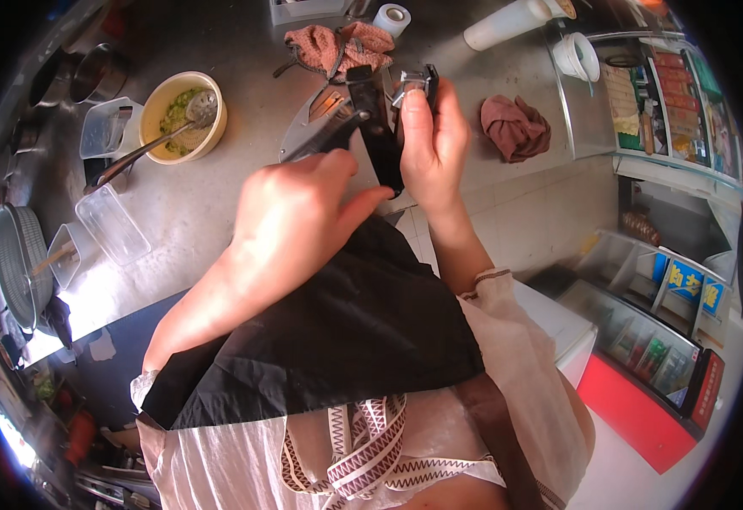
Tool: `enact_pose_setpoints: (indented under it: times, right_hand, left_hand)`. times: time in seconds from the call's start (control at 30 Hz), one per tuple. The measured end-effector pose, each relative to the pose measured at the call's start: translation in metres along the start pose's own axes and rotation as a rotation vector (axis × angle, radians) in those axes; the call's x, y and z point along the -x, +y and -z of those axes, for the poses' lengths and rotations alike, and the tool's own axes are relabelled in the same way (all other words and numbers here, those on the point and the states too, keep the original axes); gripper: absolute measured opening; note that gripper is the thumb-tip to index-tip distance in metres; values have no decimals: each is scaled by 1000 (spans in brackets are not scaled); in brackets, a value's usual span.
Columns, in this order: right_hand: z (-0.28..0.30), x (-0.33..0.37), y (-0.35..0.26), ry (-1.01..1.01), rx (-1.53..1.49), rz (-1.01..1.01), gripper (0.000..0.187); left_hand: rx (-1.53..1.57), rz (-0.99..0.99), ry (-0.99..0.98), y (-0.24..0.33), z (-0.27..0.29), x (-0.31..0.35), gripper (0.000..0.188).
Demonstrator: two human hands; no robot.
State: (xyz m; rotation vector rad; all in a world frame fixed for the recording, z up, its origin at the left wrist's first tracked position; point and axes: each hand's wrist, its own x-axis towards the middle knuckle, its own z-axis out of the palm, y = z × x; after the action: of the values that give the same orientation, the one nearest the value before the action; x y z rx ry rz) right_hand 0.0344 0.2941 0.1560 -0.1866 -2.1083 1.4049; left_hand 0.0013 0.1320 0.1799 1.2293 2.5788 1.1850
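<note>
In front of my chest, both hands are on a black, hinged-looking device [377,132] with a silver metal part at its upper end. Its exact kind does not show clearly. My right hand [435,140] grips the upper right part, its thumb beside the silver metal. My left hand [291,191] is closed at a dark bar-shaped arm of the device, fingers curled, with the thumb reaching toward the lower end of the black piece. Just behind, a round metal plate or lid [303,123] lies partly hidden on the steel counter [244,47].
A cream bowl [152,140] with a ladle and green contents stands left, beside clear plastic containers [115,225] and a grey basket [19,259]. Pinkish cloth [320,47], a white tape roll [391,19] and a maroon cloth [516,129] lie beyond. A red-fronted cooler [631,408] stands right.
</note>
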Motion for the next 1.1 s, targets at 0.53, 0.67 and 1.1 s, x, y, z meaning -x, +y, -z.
enact_pose_setpoints:
  times: [0.53, 0.67, 1.1]
  right_hand:
    - [3, 6, 4, -99, -417, -131, 23]
    - [1, 4, 1, -98, -472, -162, 25]
    - [5, 1, 8, -33, -520, -203, 27]
  left_hand:
    - [490, 222, -100, -18, -13, -12, 28]
    - [522, 191, -50, -15, -15, -8, 28]
    - [582, 301, 3, -12, -10, -2, 32]
